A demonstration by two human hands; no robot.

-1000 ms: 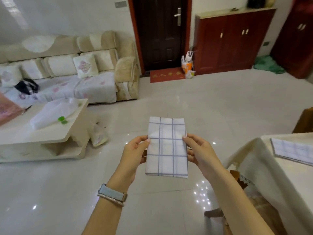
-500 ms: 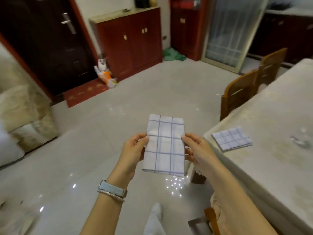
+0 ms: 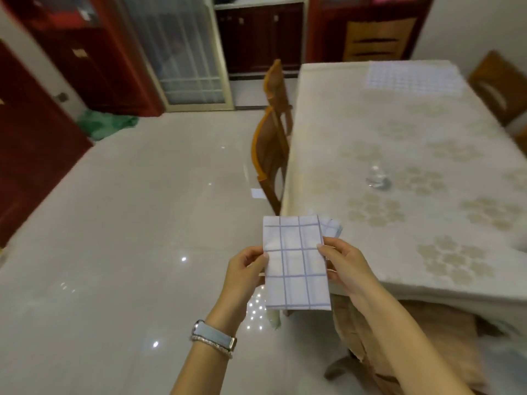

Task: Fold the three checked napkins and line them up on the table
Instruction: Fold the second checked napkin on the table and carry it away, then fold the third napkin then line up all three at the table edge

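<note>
A folded white napkin with blue checks (image 3: 295, 263) hangs upright in front of me. My left hand (image 3: 246, 267) pinches its left edge and my right hand (image 3: 346, 265) pinches its right edge. Behind it, at the near left corner of the table (image 3: 399, 155), a second folded checked napkin (image 3: 332, 228) lies mostly hidden. A third checked napkin (image 3: 410, 78) is spread flat at the far end of the table.
The table carries a cream patterned cloth and a small clear glass object (image 3: 377, 178). Wooden chairs (image 3: 271, 155) stand along its left side, another chair (image 3: 496, 89) at the right. A cushioned seat (image 3: 399, 346) sits under the near edge. Shiny tiled floor lies to the left.
The view has swung right from the sofa and door to the dining table. Both hands kept holding the folded napkin, which now hangs over the table's near left corner.
</note>
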